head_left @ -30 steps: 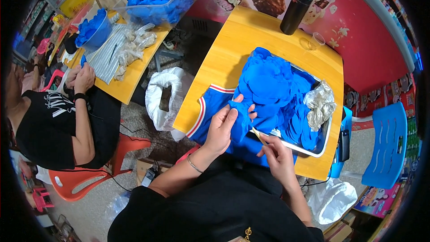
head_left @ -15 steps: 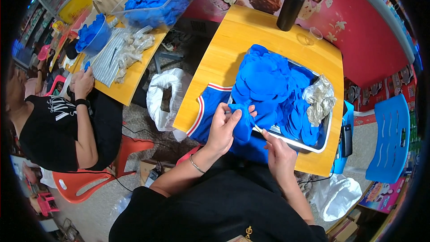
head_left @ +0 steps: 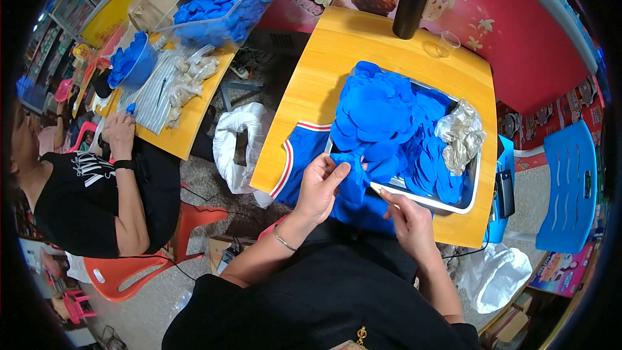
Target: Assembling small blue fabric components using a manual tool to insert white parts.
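Pinching gathered blue piece (head_left: 353,186): left hand (head_left: 324,188), thumb over fingers. Right hand (head_left: 408,215) clamped on slim pale stick (head_left: 378,188), tip just beside the piece. Piece held at near edge of metal tray (head_left: 447,209). Judgement: firm left pinch, small stick movements should limit slipping.

Two hands, mine: left (head_left: 321,189) on one blue piece (head_left: 352,185), right (head_left: 413,222) on one slim pale stick (head_left: 378,188). Just beyond my grip: one tray (head_left: 464,209), one crumpled bag (head_left: 461,133), blue rounds (head_left: 377,110), dozens, I think, overlap spoiling the count. Farther out: one black flask (head_left: 410,10), one clear cup (head_left: 449,42). White sacks (head_left: 225,149): two, one either side.
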The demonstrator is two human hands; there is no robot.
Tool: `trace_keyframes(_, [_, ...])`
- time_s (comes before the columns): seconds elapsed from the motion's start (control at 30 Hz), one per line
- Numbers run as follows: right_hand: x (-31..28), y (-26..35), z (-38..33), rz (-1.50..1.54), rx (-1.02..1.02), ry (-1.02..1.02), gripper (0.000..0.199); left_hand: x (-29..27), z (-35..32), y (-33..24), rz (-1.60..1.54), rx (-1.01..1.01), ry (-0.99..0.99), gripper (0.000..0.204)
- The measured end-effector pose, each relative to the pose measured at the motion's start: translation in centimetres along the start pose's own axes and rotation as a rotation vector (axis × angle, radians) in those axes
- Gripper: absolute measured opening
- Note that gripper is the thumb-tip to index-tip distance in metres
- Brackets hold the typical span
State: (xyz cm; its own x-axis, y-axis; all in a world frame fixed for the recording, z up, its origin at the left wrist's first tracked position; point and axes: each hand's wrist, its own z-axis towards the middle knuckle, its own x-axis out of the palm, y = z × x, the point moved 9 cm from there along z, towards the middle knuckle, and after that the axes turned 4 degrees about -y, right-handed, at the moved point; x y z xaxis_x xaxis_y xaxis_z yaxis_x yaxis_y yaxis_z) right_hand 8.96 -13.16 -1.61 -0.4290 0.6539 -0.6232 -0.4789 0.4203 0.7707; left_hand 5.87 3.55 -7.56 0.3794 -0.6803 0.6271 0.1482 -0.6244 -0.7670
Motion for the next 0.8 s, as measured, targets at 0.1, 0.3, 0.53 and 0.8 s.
trace_keyframes(0.1, [0.6,-1.3,-0.1,0.272,0.132,0.098,0.028,1.2,-0.4,0.1,-0.029,-0.084,0.093,0.02])
trace_keyframes(0.3, [1.5,-1.5,-0.6,0.371,0.211,0.111,0.027,3.0,-0.5,-0.1,-0.012,-0.081,0.18,0.028])
trace_keyframes(0.53, [0.9,-2.9,-0.7,0.396,0.325,0.237,0.027,2.9,-0.9,-0.2,-0.076,-0.14,0.199,0.034])
trace_keyframes(0.8, [-1.0,-0.2,0.5,0.143,0.093,0.047,0.024,2.1,-0.4,0.5,-0.015,-0.095,0.159,0.035])
